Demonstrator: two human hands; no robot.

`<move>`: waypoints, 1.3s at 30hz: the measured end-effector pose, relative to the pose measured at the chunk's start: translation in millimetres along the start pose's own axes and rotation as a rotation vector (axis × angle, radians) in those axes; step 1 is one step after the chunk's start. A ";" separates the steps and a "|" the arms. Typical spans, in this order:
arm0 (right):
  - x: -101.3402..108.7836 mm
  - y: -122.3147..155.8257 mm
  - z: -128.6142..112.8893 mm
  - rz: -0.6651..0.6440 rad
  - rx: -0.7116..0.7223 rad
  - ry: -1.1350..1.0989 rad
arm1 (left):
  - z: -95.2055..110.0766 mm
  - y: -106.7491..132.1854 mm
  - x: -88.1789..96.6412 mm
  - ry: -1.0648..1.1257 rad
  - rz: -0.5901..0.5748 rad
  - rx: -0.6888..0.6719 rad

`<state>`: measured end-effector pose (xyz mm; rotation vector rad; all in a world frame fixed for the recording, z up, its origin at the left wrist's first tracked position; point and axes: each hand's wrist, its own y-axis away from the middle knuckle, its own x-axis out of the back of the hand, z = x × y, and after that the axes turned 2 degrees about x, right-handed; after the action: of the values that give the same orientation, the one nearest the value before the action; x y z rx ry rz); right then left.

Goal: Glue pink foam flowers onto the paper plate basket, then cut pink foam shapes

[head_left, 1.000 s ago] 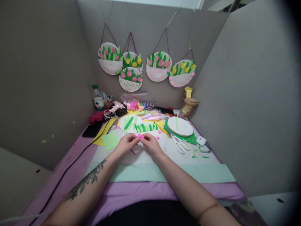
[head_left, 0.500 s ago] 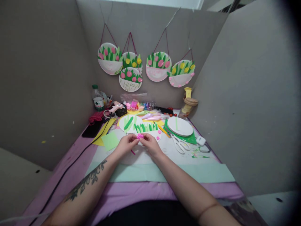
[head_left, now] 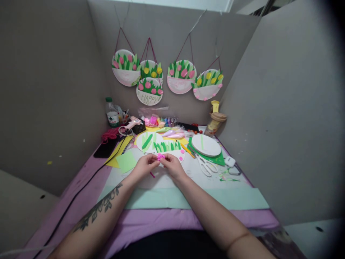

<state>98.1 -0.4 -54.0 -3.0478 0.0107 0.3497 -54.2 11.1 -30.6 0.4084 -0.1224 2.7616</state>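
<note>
Both of my hands meet at the middle of the table over a small bright pink piece. My left hand pinches it from the left and my right hand pinches it from the right, fingers closed. A pink stick end shows below my left hand. Just beyond my fingers lies a half paper plate with green paper grass and small pink dots. A round paper plate with green strips lies behind it.
White scissors and a plain paper plate on green paper lie to the right. A pink glue gun, a bottle, a black phone and a black cord sit left. Several tulip plates hang on the cardboard wall.
</note>
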 end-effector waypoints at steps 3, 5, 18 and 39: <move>0.3 0.3 -0.5 -0.008 -0.014 -0.004 | -0.5 0.5 0.1 -0.041 0.025 0.001; 0.2 0.7 -0.8 -0.015 -0.015 -0.005 | -0.9 0.8 -0.1 -0.066 0.032 -0.003; -1.6 1.0 -0.8 -0.010 -0.030 -0.028 | 1.1 1.8 1.3 -0.085 0.052 -0.012; 2.3 -1.4 -1.8 0.053 -0.073 0.008 | 1.5 -2.2 3.2 0.373 0.047 0.172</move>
<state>100.7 0.9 -52.6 -3.1259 0.0805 0.3492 -55.9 14.1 -28.2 -0.0736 0.2005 2.8482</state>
